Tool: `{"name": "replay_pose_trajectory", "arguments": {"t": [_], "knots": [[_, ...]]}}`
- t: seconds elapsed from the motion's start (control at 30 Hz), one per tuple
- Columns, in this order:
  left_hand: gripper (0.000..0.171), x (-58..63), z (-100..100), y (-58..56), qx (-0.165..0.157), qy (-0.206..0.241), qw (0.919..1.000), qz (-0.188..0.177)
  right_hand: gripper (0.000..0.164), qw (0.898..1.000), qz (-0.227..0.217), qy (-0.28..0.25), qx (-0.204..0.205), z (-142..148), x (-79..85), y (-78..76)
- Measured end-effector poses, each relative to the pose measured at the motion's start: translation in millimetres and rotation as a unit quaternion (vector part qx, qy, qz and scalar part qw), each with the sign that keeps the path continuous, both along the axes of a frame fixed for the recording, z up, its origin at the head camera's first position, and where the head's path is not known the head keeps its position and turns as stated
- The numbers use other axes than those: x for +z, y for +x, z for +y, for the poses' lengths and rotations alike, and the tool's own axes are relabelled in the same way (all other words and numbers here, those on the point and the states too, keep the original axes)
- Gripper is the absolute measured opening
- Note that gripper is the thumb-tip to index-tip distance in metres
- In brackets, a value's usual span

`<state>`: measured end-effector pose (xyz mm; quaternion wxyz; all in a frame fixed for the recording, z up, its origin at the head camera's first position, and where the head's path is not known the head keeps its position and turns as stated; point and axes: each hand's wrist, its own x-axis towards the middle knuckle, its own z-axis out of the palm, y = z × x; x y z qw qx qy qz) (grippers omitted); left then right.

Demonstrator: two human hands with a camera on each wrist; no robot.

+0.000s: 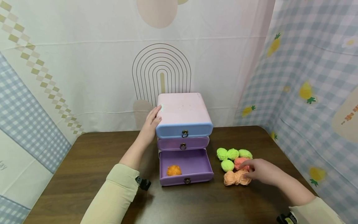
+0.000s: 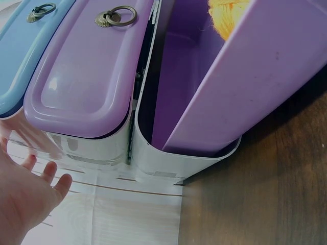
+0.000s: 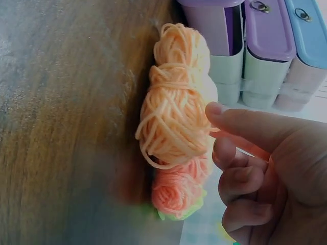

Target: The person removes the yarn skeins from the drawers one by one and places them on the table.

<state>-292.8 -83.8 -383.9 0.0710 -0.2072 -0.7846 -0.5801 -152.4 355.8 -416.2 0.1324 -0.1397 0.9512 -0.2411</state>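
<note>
My left hand [image 1: 149,127] rests with extended fingers against the left side of a small drawer cabinet [image 1: 181,107] with a pink top. The cabinet's lowest purple drawer [image 1: 195,161] is pulled out, and an orange yarn ball [image 1: 174,170] lies inside it on the left. To the right of the cabinet, my right hand [image 1: 264,171] reaches over the peach yarn balls [image 1: 233,178], fingers loosely bent. In the right wrist view, the thumb tip overlaps the upper edge of the peach yarn [image 3: 173,117]. Coral yarn [image 3: 176,189] lies just behind it, partly covered by the hand in the head view.
Several yellow-green yarn balls [image 1: 232,154] lie behind and beside the coral one. Above the pulled-out drawer are a closed purple drawer [image 1: 195,143] and a closed blue drawer [image 1: 167,131], both with ring pulls. Patterned cloth [image 1: 98,77] hangs behind the brown wooden table [image 1: 92,174].
</note>
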Motion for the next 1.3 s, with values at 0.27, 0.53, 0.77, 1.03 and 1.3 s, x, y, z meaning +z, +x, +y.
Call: {"name": "replay_pose_trajectory", "arguments": {"t": [0.27, 0.53, 0.77, 1.03, 1.3], "knots": [[0.057, -1.9, 1, 0.2, 0.004, -0.002, 1.0, 0.007, 0.035, 1.0, -0.01, -0.02, -0.012, -3, 8.8, -3.2], [0.057, -1.5, 1, 1.0, 0.005, -0.003, 1.0, 0.007, 0.034, 0.998, -0.007, -0.06, 0.025, -24, 20.0, -16.8], [0.056, -0.8, 0, 0.5, -0.004, -0.001, 1.0, 0.003, 0.033, 0.996, -0.009, -0.066, 0.055, -63, 31.2, -27.6], [0.056, -1.2, 0, 1.0, 0.001, -0.012, 0.9999, 0.008, 0.029, 0.991, 0.005, -0.053, 0.125, -123, 31.7, -41.0], [0.059, 0.4, -1, 2.4, 0.005, -0.022, 0.9997, 0.011, 0.03, 0.979, 0.015, -0.052, 0.196, -184, 23.5, -54.3]]}}
